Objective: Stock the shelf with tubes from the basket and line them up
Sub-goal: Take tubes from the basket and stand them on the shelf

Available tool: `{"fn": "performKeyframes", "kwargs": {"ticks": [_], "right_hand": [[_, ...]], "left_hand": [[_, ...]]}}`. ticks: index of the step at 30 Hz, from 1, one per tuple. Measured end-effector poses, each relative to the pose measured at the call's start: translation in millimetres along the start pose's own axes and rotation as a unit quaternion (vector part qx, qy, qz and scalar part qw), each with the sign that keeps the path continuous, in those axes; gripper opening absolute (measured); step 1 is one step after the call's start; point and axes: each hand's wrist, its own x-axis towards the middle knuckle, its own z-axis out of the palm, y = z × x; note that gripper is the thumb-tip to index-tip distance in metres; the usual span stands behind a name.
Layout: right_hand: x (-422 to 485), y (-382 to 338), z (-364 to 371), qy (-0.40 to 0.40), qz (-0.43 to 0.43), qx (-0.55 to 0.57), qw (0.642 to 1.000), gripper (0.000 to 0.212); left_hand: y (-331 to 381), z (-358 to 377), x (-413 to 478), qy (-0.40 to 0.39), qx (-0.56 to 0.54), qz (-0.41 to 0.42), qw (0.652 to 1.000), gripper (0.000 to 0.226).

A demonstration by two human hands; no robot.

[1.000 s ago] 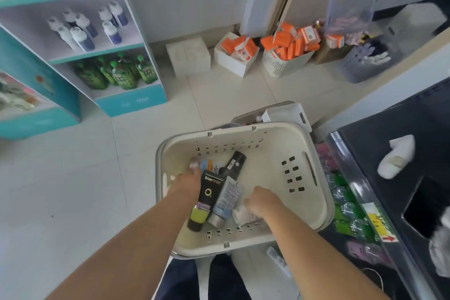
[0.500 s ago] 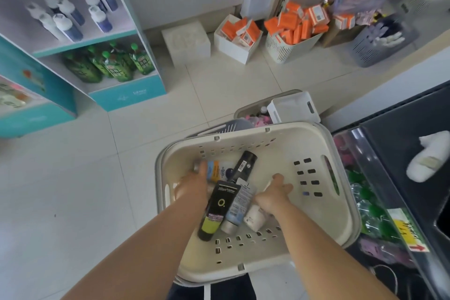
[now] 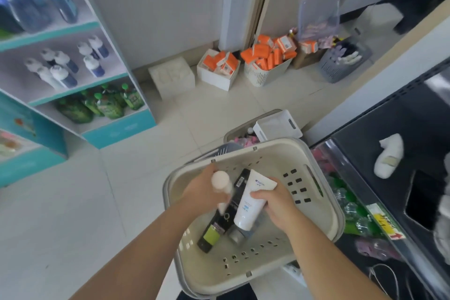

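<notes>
I have both hands down inside the beige basket (image 3: 272, 158). My left hand (image 3: 202, 192) is curled around a blurred tube with a pale cap (image 3: 220, 181). My right hand (image 3: 277, 204) grips a white tube (image 3: 250, 200) around its middle, lifted clear of the basket floor. Between and beneath the hands lie a black tube with a green band (image 3: 219, 226) and a grey-capped tube (image 3: 237, 235), touching each other. That makes four tubes I can count. Well beyond the hands, a white box (image 3: 214, 78) and a ribbed bin (image 3: 258, 75) hold orange cartons, too jumbled to count.
</notes>
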Motion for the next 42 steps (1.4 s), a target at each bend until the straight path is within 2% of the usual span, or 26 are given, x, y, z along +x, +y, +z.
{"fn": "performKeyframes", "kwargs": {"ticks": [2, 4, 8, 10, 12, 13, 15, 16, 19, 22, 24, 27, 33, 37, 42], "right_hand": [[-14, -9, 0, -0.024, -0.006, 0.077, 0.997, 0.035], [-28, -16, -1, -0.032, -0.015, 0.122, 0.992, 0.033], [-62, -27, -5, -0.012, -0.051, 0.156, 0.986, 0.036], [-82, -30, -8, -0.006, -0.074, 0.179, 0.981, 0.035], [-102, -33, -11, -0.007, -0.1, 0.193, 0.976, 0.036], [-111, -34, -14, -0.005, -0.113, 0.196, 0.974, 0.037], [-127, -36, -20, 0.006, -0.136, 0.211, 0.968, 0.037], [-135, -37, -24, 0.013, -0.146, 0.222, 0.964, 0.037], [-159, -40, -39, 0.021, -0.182, 0.234, 0.955, 0.04], [-184, -42, -61, 0.028, -0.213, 0.246, 0.945, 0.038], [-202, -42, -77, 0.035, -0.227, 0.261, 0.938, 0.037], [-231, -38, -104, 0.047, -0.254, 0.266, 0.929, 0.036], [-293, -24, -173, 0.079, -0.299, 0.264, 0.914, 0.039], [-345, -13, -229, 0.088, -0.337, 0.264, 0.899, 0.044], [-407, 12, -303, 0.132, -0.377, 0.246, 0.883, 0.044]], "left_hand": [[9, -4, -13, -0.022, -0.147, 0.006, 0.989, 0.053], [19, -10, -25, -0.047, -0.265, 0.019, 0.963, 0.051], [35, -14, -43, -0.112, -0.333, 0.071, 0.934, 0.06], [44, -16, -50, -0.168, -0.335, 0.095, 0.922, 0.059], [59, -16, -60, -0.214, -0.347, 0.105, 0.907, 0.04], [68, -15, -66, -0.22, -0.345, 0.118, 0.905, 0.028], [83, -10, -77, -0.182, -0.297, 0.164, 0.923, 0.01], [89, -7, -82, -0.157, -0.266, 0.202, 0.93, 0.013], [104, 7, -97, -0.146, -0.224, 0.275, 0.924, 0.048], [121, 17, -111, -0.163, -0.248, 0.263, 0.918, 0.077], [131, 27, -116, -0.19, -0.241, 0.245, 0.92, 0.087], [150, 47, -131, -0.224, -0.24, 0.222, 0.918, 0.09], [197, 106, -179, -0.294, -0.243, 0.251, 0.89, 0.074], [224, 157, -224, -0.292, -0.22, 0.283, 0.887, 0.064], [255, 231, -282, -0.3, -0.183, 0.317, 0.881, 0.068]]}}
